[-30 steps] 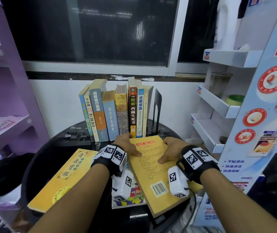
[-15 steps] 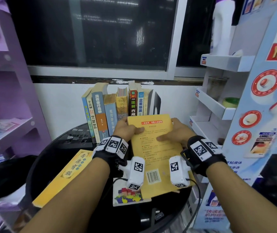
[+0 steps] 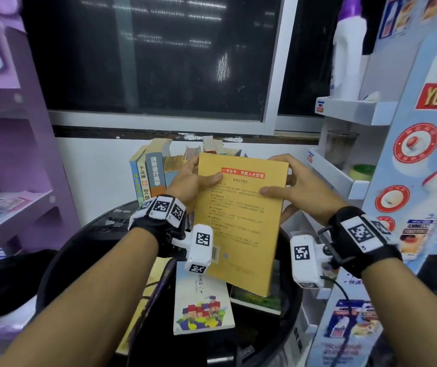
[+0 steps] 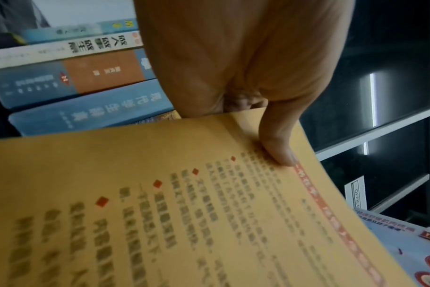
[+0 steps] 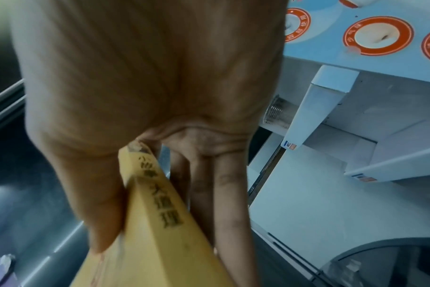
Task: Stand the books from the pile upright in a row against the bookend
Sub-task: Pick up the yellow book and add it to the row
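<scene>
Raised yellow book [image 3: 241,218], red-bannered cover.

Yellow book [image 3: 241,223]: matt paper cover, printed text, spine corner scuffed and worn in right wrist view. Row of books [image 3: 149,176]: paperback spines, slight sheen, page edges yellowed. Book with the painted houses [image 3: 201,305]: smooth semi-gloss cover. Bench [image 3: 61,260]: black, smooth, glossy. Wrist straps [image 3: 365,242]: black cloth carrying hard white plastic tags. Window glass [image 3: 145,56]: dark, reflective. Display rack [image 3: 349,181]: printed cardboard, smooth.
</scene>
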A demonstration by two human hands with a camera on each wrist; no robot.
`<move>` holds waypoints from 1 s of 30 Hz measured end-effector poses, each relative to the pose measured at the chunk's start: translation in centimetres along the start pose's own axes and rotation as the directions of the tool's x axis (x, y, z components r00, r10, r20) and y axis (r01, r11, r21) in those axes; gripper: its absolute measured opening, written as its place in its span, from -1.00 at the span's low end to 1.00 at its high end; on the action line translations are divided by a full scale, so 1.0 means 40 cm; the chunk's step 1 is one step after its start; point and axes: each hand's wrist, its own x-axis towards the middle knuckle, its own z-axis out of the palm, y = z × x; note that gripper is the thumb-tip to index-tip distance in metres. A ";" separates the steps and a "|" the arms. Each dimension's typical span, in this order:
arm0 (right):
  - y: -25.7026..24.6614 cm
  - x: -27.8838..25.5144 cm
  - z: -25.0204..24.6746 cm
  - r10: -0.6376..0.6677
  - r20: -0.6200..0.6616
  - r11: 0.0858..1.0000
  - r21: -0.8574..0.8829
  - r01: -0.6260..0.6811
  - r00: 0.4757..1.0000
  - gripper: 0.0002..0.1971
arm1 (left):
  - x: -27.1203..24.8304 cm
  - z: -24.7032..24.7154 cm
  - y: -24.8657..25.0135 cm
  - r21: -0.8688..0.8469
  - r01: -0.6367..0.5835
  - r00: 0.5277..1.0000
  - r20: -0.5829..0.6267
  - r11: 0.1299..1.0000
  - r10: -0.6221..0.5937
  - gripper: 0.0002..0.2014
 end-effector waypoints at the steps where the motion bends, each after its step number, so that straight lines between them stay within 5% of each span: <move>1: -0.007 -0.004 -0.001 -0.001 0.022 1.000 0.010 0.001 1.000 -0.55 | 0.001 0.000 0.003 0.034 -0.011 1.000 0.001 0.999 0.011 -0.48; 11: -0.025 0.016 0.023 -0.006 -0.030 0.995 -0.100 0.003 1.000 -0.50 | 0.046 0.034 0.004 0.369 -0.119 0.987 -0.060 0.922 0.151 -0.53; 21: -0.038 0.012 -0.018 0.004 -0.129 0.972 -0.233 -0.034 0.992 -0.53 | 0.115 0.051 0.006 0.756 -0.200 0.886 -0.132 0.623 0.444 -0.52; 25: -0.037 0.020 -0.037 -0.011 -0.167 0.953 -0.301 -0.040 0.986 -0.51 | 0.149 0.051 0.003 0.886 -0.128 0.875 -0.110 0.445 0.471 -0.47; 30: -0.026 0.055 -0.032 -0.039 -0.173 0.933 -0.360 -0.026 0.984 -0.47 | 0.200 0.045 -0.012 0.922 -0.084 0.894 -0.097 0.377 0.437 -0.45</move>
